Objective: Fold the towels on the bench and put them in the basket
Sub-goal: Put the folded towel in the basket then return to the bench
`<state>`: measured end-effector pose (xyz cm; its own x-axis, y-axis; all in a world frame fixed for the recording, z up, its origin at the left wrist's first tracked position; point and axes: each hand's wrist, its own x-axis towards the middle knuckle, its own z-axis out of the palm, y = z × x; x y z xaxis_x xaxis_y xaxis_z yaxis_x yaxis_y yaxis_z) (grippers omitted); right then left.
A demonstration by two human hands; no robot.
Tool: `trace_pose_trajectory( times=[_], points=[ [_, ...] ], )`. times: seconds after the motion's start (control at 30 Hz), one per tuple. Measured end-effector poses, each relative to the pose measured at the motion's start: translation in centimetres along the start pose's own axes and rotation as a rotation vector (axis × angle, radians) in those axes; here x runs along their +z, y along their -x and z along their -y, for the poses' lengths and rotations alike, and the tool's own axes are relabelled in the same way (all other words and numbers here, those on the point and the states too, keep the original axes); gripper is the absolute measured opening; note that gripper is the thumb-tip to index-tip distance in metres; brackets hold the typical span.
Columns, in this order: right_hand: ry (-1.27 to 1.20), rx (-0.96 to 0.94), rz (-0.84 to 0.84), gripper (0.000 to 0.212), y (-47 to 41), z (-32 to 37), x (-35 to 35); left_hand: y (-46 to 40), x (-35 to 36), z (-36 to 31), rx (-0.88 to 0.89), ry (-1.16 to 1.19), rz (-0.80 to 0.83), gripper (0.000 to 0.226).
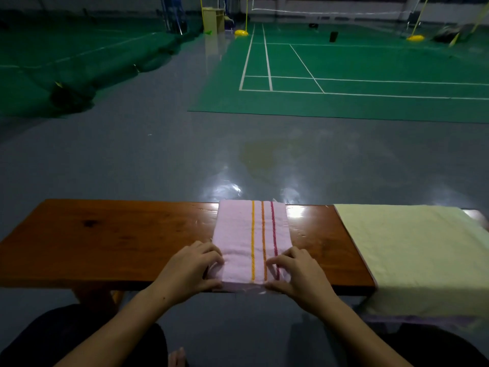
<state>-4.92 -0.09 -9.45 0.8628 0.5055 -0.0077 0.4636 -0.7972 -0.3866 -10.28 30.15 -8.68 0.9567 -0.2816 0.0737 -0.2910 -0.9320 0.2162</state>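
Observation:
A pink towel (248, 234) with two orange stripes and one dark red stripe lies folded into a narrow strip across the wooden bench (105, 239). My left hand (190, 271) grips the towel's near left corner, thumb under the edge at the bench's front. My right hand (296, 274) pinches the near right corner the same way. A pale yellow towel (412, 252) lies spread flat over the bench's right end and hangs over the front edge. No basket is in view.
The bench's left half shows bare wood. Beyond the bench lies a glossy grey floor (158, 154), then a green badminton court (344, 75) with white lines and yellow net posts. My dark-clothed knees are below the bench's front edge.

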Motion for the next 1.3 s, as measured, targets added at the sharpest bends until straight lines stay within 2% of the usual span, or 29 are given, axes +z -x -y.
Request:
trace_pose_trajectory(
  times=[0.1,0.3,0.4,0.47,0.57,0.7,0.8,1.07,1.3],
  points=[
    [0.029,-0.018,-0.046,0.051,-0.4,0.3,0.4,-0.1,0.1,0.3,0.003,-0.007,-0.004,0.036],
    [0.038,-0.045,-0.024,0.038,-0.6,0.9,0.2,0.2,0.3,0.7,0.092,-0.013,-0.047,0.023],
    [0.037,-0.068,-0.033,0.034,-0.7,1.0,0.1,0.2,-0.3,0.7,0.131,0.067,-0.046,0.019],
    [0.026,-0.082,-0.048,0.034,-0.8,1.0,-0.1,0.2,-0.9,0.7,0.084,0.197,-0.028,0.021],
    [-0.071,-0.087,-0.056,0.03,-0.9,0.8,-0.7,0.0,-1.7,0.6,-0.029,0.435,-0.012,0.021],
    [-0.254,-0.129,-0.068,0.018,-0.9,1.0,-2.1,-0.5,-2.7,0.3,-0.052,0.588,-0.052,0.012],
    [-0.464,-0.077,-0.029,0.012,-0.5,1.5,-2.8,-0.4,-3.4,0.0,-0.07,0.665,-0.08,0.012],
    [-0.694,-0.016,-0.023,0.02,0.0,2.2,-3.9,0.2,-4.9,-0.7,-0.094,0.833,-0.054,0.013],
    [-0.777,0.124,0.0,0.011,-0.3,2.0,-4.5,0.1,-5.3,-0.7,-0.167,1.002,0.036,0.02]
  ],
)
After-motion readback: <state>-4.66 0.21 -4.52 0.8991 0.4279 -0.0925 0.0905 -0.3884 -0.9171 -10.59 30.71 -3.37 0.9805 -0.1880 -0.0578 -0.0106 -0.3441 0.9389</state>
